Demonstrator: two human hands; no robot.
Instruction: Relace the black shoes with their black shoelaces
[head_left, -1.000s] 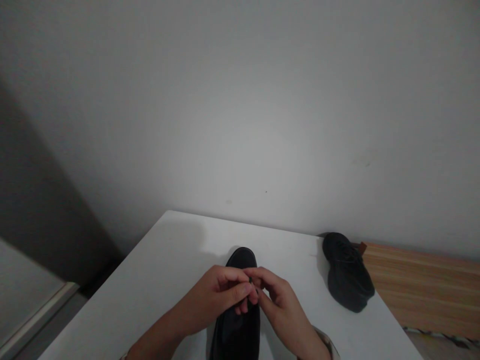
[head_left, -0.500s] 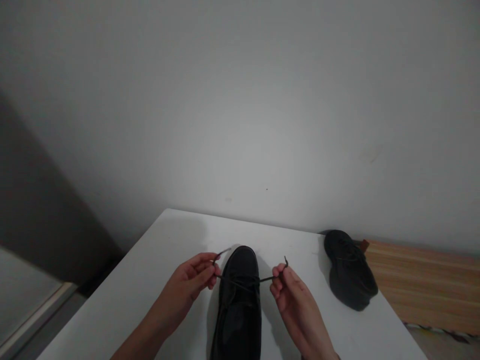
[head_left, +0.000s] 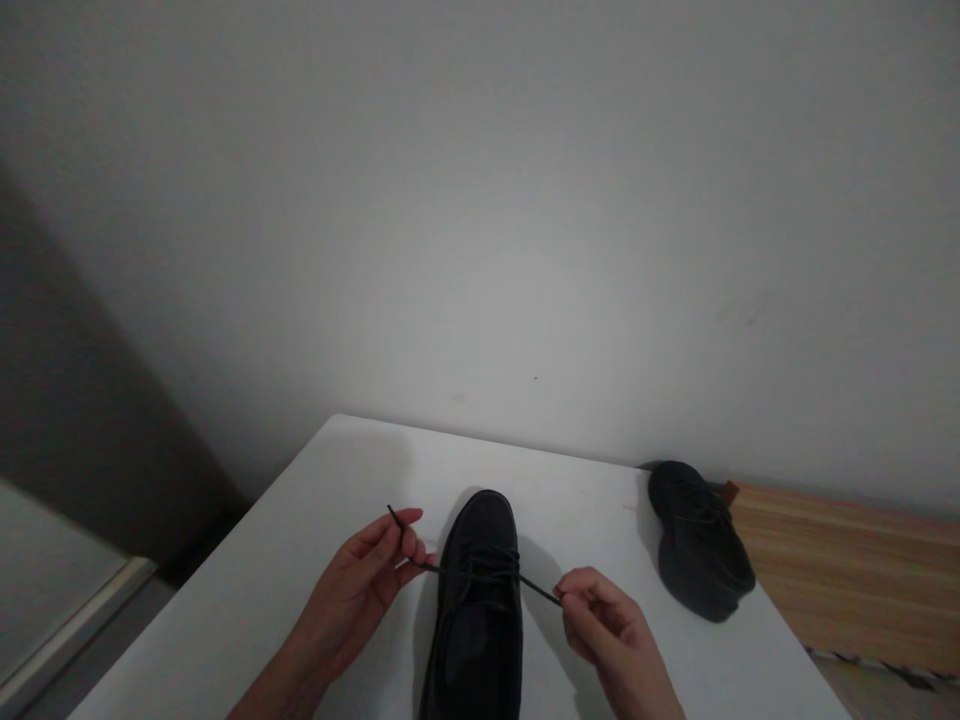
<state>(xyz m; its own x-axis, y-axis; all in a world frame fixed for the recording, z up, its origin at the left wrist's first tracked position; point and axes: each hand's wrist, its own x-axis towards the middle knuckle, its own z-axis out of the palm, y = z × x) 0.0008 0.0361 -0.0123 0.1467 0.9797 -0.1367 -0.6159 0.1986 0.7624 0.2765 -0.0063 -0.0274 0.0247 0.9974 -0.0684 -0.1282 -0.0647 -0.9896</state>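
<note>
A black lace-up shoe [head_left: 480, 640] lies on the white table, its toe pointing away from me. On its left side my left hand [head_left: 367, 575] pinches one end of the dark shoelace [head_left: 540, 590], the tip sticking up past the fingers. Over on the right, my right hand [head_left: 604, 625] grips the other lace end between thumb and fingers. Both lace ends stretch out sideways from the shoe's laced front, low over the table. The tip at my right hand is hidden by the fingers.
A second black shoe [head_left: 701, 540] stands near the table's right edge. Behind the white table [head_left: 360, 450] rises a grey wall [head_left: 480, 250]. Beyond the right edge is a wood-grain surface [head_left: 847, 570].
My right hand has moved right and nearer to me, turning over with its lace end. My left hand has shifted slightly left, and its lace tip now points up and left.
</note>
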